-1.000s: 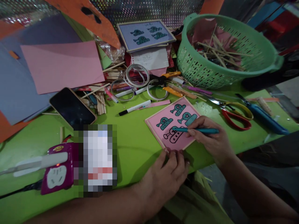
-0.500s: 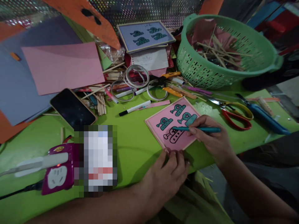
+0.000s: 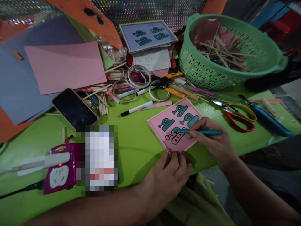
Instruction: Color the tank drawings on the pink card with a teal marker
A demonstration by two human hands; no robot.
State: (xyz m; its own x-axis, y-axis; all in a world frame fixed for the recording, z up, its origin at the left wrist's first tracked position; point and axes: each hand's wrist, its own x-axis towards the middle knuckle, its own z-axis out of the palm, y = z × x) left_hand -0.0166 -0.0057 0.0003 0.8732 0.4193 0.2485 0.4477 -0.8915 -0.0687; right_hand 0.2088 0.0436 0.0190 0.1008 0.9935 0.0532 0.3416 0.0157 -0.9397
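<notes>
A pink card with thin wooden strips along its edges lies on the green table, bearing several tank-like drawings in black outline. The upper ones are coloured teal; the lowest drawing is mostly pink inside. My right hand is closed round a teal marker pen, its tip at the top of that lowest drawing. Against the card's near edge, my left hand rests with curled fingers, holding it; some fingertips are hidden.
Behind lie tape rolls, a white marker and wooden sticks. A green basket stands back right, near red-and-yellow scissors. A phone, purple power strip and pink paper are left. A blue framed card tops a pile.
The view has shifted slightly. The teal pen's back end has dipped a little while its tip stays at the lowest drawing. My left hand and the card keep their places.
</notes>
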